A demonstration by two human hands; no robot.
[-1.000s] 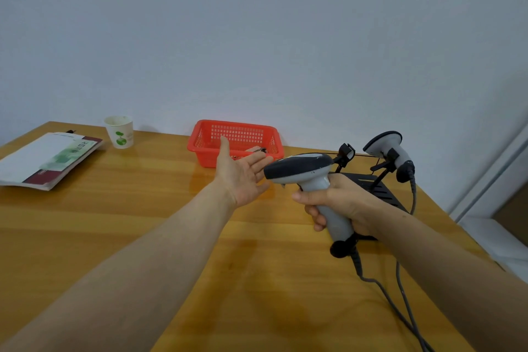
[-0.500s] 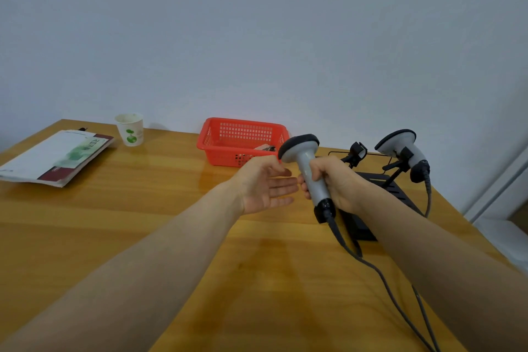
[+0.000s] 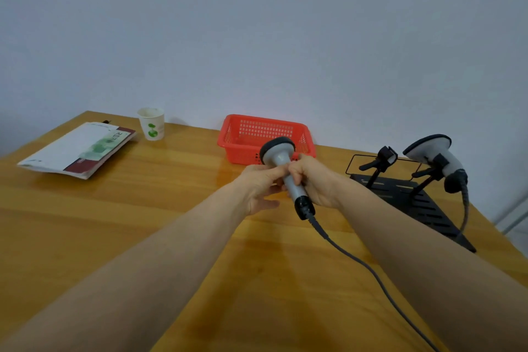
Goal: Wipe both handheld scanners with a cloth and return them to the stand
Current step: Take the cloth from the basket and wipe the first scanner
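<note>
A grey handheld scanner [image 3: 281, 164] with a black head rim stands upright above the table's middle, its cable trailing to the lower right. My right hand [image 3: 313, 181] grips its handle. My left hand [image 3: 261, 184] touches the same handle from the left, thumb and fingers pinched on it. A second grey scanner [image 3: 435, 156] sits in the right holder of the black stand [image 3: 411, 200] at the right. The stand's left holder [image 3: 384, 157] holds nothing. No cloth is visible.
A red plastic basket [image 3: 238, 134] stands by the wall just behind the held scanner. A paper cup [image 3: 151, 124] and a booklet [image 3: 77, 148] lie at the far left. The wooden table's right edge runs close behind the stand.
The scanner has turned from pointing left to standing upright. My left hand, open a second ago, has closed in onto its handle.
</note>
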